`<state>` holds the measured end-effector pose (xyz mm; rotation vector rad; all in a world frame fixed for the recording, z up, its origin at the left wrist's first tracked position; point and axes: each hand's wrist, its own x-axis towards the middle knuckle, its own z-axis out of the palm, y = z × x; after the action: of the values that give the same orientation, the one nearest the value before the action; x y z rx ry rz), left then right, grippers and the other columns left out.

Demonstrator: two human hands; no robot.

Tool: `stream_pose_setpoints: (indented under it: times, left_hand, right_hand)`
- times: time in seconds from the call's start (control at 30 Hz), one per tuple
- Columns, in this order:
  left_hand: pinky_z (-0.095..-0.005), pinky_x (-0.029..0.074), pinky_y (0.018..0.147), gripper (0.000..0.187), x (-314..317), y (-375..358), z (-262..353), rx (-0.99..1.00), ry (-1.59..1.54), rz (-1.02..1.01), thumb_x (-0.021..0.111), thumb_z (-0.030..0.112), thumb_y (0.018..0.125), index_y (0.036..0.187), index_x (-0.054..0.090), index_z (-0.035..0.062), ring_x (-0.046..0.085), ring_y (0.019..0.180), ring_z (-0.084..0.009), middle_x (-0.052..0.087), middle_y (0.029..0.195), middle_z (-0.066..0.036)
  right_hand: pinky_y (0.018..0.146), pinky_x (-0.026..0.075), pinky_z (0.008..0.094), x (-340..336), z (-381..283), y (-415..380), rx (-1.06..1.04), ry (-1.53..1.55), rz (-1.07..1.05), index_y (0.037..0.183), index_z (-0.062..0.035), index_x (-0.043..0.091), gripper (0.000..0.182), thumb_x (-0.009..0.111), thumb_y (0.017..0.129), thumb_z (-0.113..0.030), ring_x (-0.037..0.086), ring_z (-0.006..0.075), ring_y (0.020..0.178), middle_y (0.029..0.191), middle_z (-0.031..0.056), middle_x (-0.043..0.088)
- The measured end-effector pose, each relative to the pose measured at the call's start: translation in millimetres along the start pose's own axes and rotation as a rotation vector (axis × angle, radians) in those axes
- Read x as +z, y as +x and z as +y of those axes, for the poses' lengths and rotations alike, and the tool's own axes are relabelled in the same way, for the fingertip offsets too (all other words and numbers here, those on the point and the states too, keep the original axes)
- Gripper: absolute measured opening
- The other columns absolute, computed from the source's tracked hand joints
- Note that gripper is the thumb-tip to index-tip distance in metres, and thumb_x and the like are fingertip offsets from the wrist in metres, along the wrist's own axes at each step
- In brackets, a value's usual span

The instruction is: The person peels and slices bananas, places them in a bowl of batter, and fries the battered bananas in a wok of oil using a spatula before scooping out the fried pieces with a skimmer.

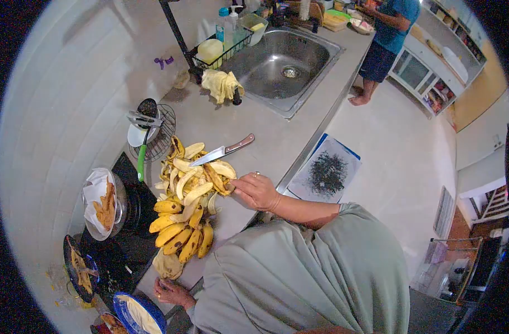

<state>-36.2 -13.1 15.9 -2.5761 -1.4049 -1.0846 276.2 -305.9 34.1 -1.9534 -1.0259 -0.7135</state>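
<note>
A home kitchen, as we see it from above.

We look down on a long table (276, 139) set against a tiled wall (70, 83), with a steel sink (282, 61) sunk into it and a wire rack (221, 53) of bottles beside the basin. A black stove (134, 214) stands at the near end, with fried food in a lined bowl (101, 203). Bananas (182, 234) and peels (196, 172) lie heaped beside a knife (223, 150). Across the pale floor (399, 150), shelves (444, 55) hold household things, and another person (385, 39) stands at the far end.
</note>
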Motion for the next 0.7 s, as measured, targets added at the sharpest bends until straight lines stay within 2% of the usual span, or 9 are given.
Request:
stream_pose_setpoints:
  times: [0.7]
  left_hand:
    - [-0.0455, 0.035, 0.084, 0.037, -3.8, 1.5, 0.9, -0.064, 0.055, -0.114, 0.044, 0.037, 0.091, 0.103, 0.058, 0.0050, 0.049, 0.098, -0.0334, 0.056, 0.102, -0.015]
  right_hand:
    - [0.060, 0.046, 0.0332, 2.4, 1.2, -2.0, 0.017, 0.011, -0.015, 0.105, -0.0100, 0.060, 0.028, 0.061, 0.079, -0.022, 0.055, 0.0227, 0.068, 0.080, 0.0067, 0.055]
